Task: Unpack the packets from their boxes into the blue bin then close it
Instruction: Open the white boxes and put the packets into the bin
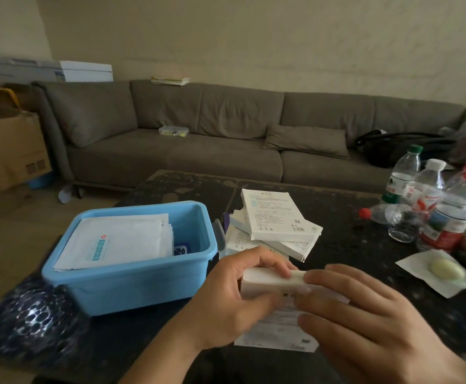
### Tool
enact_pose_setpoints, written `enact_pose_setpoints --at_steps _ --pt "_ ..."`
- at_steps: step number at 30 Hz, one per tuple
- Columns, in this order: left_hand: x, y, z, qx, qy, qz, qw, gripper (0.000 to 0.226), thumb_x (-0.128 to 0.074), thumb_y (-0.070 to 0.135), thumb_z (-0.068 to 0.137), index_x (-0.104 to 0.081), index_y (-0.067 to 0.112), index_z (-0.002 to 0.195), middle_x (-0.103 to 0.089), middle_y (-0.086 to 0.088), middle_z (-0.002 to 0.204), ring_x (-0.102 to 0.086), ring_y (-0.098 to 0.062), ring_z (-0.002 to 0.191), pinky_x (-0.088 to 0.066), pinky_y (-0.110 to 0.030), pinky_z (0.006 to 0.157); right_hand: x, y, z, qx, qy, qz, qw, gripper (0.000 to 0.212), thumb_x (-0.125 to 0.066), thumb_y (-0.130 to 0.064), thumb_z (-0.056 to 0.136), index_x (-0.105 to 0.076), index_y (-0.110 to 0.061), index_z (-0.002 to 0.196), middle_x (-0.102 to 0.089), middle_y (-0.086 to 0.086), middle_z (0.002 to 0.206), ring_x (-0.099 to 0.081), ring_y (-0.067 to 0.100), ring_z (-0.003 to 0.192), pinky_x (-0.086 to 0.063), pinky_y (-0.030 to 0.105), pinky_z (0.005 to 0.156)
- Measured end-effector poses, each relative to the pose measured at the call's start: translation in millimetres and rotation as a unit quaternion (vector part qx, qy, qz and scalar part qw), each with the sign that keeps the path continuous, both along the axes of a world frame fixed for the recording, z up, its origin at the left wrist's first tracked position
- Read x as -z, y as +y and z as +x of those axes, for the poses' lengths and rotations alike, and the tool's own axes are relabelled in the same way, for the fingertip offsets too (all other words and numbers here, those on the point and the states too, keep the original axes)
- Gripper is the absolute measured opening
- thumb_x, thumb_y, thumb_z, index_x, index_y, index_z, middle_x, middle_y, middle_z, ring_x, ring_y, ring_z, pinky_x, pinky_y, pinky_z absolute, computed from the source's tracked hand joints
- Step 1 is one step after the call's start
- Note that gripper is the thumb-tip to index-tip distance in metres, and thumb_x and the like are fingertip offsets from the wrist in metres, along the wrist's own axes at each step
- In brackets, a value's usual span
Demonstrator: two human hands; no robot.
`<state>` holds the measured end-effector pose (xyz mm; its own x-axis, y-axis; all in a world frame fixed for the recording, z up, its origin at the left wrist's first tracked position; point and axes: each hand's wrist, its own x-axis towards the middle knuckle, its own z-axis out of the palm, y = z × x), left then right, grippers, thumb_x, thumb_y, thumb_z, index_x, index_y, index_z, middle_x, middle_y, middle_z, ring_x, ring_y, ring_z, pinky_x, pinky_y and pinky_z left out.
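Low in the frame, a person's left hand [227,297] and right hand [365,325] hold a white box [268,284] over a dark bench [351,245]. The left hand's fingers [276,266] curl over the box's top edge, thumb beneath, clamped on it. The right hand's fingers [326,278] are bent against the box's right end and cover it; a printed white flap or sheet [276,333] hangs below the box, blurred.

Left of centre stands the blue bin [143,278], lid off, with a stack of flat white packets [115,242] lying inside, leaning toward its left wall. Just right of the bin, at mid-frame, a loose pile of white boxes [270,223] lies askew on the bench, the top one printed side up.

At the right edge stand several clear water bottles [453,209] with red, white and green caps, one lying on its side. Below them a pale yellow lump sits on a white square sheet [442,284]. A dark patterned ball-like thing [32,322] shows blurred at lower left. Across the upper half runs a grey sofa [226,128], with a cardboard carton [10,153] at far left.
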<state>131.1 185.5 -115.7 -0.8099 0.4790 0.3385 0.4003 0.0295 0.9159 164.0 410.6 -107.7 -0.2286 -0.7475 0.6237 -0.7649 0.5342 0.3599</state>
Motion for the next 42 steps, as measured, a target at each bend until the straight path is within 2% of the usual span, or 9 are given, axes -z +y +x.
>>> enact_pose_setpoints --at_steps 3,8,12,14,16,25,31,36,42 --pt "1.9 2.1 0.0 0.023 -0.029 0.045 0.998 0.018 -0.068 0.024 0.078 -0.068 0.022 0.096 -0.067 0.002 0.11 -0.062 -0.02 0.104 -0.055 -0.031 0.081 12.9 5.3 -4.0 0.005 0.027 0.036 0.999 0.013 -0.055 -0.022 0.099 -0.068 -0.017 0.099 -0.073 0.001 0.114 -0.058 0.026 0.126 -0.052 0.043 0.096" --pt "8.7 18.6 -1.4 -0.085 -0.011 0.075 0.993 0.02 -0.073 0.047 0.072 -0.071 0.03 0.082 -0.073 0.009 0.098 -0.067 -0.015 0.1 -0.056 -0.024 0.074 21.6 5.7 -0.9 0.033 0.06 0.058 0.996 0.016 -0.045 -0.019 0.104 -0.06 -0.018 0.103 -0.07 0.002 0.122 -0.049 0.028 0.135 -0.043 0.043 0.107" --pt "7.1 17.0 -2.0 -0.072 -0.008 0.088 0.993 0.021 -0.069 0.044 0.078 -0.072 0.024 0.084 -0.073 0.007 0.097 -0.067 -0.013 0.096 -0.054 -0.02 0.072 27.5 -9.0 7.0 0.003 -0.036 -0.156 0.987 0.017 -0.057 -0.022 0.097 -0.071 -0.012 0.097 -0.071 0.007 0.113 -0.061 0.028 0.12 -0.051 0.046 0.096" --pt "7.0 17.2 -2.8 -0.08 -0.015 0.093 0.992 0.023 -0.068 0.046 0.077 -0.072 0.023 0.083 -0.073 0.006 0.096 -0.067 -0.013 0.095 -0.054 -0.02 0.071 24.8 -19.2 5.2 0.079 -0.024 -0.281 0.956 0.021 -0.069 -0.028 0.085 -0.077 -0.009 0.088 -0.071 0.005 0.105 -0.065 0.03 0.105 -0.052 0.045 0.086" --pt "7.6 17.9 -3.1 -0.075 -0.015 0.103 0.992 0.021 -0.067 0.042 0.079 -0.072 0.022 0.083 -0.073 0.001 0.095 -0.067 -0.017 0.094 -0.056 -0.025 0.072 19.5 -27.0 1.0 0.17 -0.03 -0.309 0.935 0.031 -0.07 -0.042 0.081 -0.078 -0.013 0.091 -0.07 0.0 0.107 -0.063 0.028 0.103 -0.051 0.046 0.084" --pt "8.3 16.5 -3.6 -0.073 -0.012 0.115 0.991 0.022 -0.068 0.039 0.079 -0.073 0.019 0.085 -0.073 -0.001 0.094 -0.068 -0.018 0.091 -0.054 -0.022 0.073 25.2 -31.6 -2.7 0.183 0.05 -0.219 0.957 0.011 -0.073 -0.03 0.082 -0.08 -0.021 0.082 -0.074 -0.001 0.106 -0.067 0.032 0.097 -0.05 0.047 0.081" --pt "8.6 18.4 -5.8 -0.09 -0.027 0.089 0.992 0.013 -0.081 0.032 0.074 -0.073 0.032 0.084 -0.072 0.004 0.1 -0.068 -0.017 0.098 -0.057 -0.026 0.073 28.6 -31.2 -9.9 0.158 0.105 -0.197 0.962 0.01 -0.074 -0.017 0.081 -0.078 -0.014 0.072 -0.075 0.005 0.098 -0.068 0.035 0.085 -0.051 0.045 0.075" --pt "9.2 20.8 -7.5 -0.128 -0.023 0.066 0.989 0.019 -0.081 0.039 0.07 -0.071 0.038 0.087 -0.071 0.015 0.101 -0.067 -0.008 0.101 -0.059 -0.025 0.075 49.2 -37.3 -14.7 0.172 0.116 -0.172 0.963 0.013 -0.07 -0.02 0.083 -0.077 -0.02 0.072 -0.062 0.005 0.12 -0.058 0.036 0.11 -0.047 0.053 0.093" --pt "16.0 16.8 -16.8 -0.123 -0.006 0.061 0.991 0.033 -0.082 0.013 0.077 -0.065 0.035 0.094 -0.069 0.016 0.107 -0.065 -0.008 0.11 -0.06 -0.027 0.075 81.0 -25.4 -13.5 0.189 0.09 -0.098 0.973 0.01 -0.064 -0.027 0.087 -0.069 -0.026 0.078 -0.057 0.007 0.137 -0.043 0.039 0.135 -0.037 0.061 0.104"
